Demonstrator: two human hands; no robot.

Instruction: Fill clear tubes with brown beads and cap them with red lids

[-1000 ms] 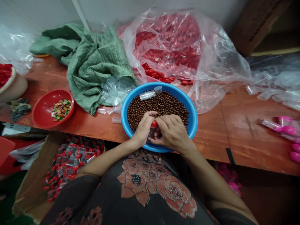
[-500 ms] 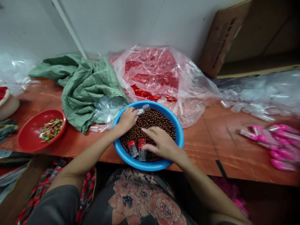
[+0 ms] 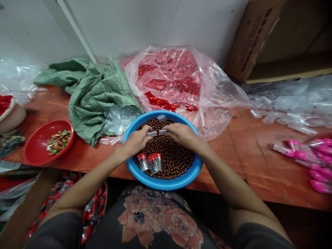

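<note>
Over a blue basin [image 3: 129,173] of small round brown balls [image 3: 178,162], my left hand [image 3: 136,140] is closed on a small clear plastic jar [image 3: 152,133]. Facing it, my right hand [image 3: 181,135] pinches another clear jar [image 3: 163,131]. Both jars lie sideways, their ends close together just above the balls; whether they touch I cannot tell. Nearer my body, red-capped jars [image 3: 150,162] rest on the balls in a small cluster. One uncapped clear jar [image 3: 161,117] lies at the basin's far side.
Behind the basin sits a clear bag of red caps [image 3: 168,76]. Loose clear jars [image 3: 120,119] lie by a green sack [image 3: 101,93]. A red bowl [image 3: 33,148] of wrapped sweets stands left, pink-ended tubes [image 3: 306,155] right. A box of red-capped jars [image 3: 88,221] is below the table.
My right hand has left the red-capped jars and moved up to my left hand, now holding a clear jar. My left hand has drawn its jar slightly nearer. Three red-capped jars now show.
</note>
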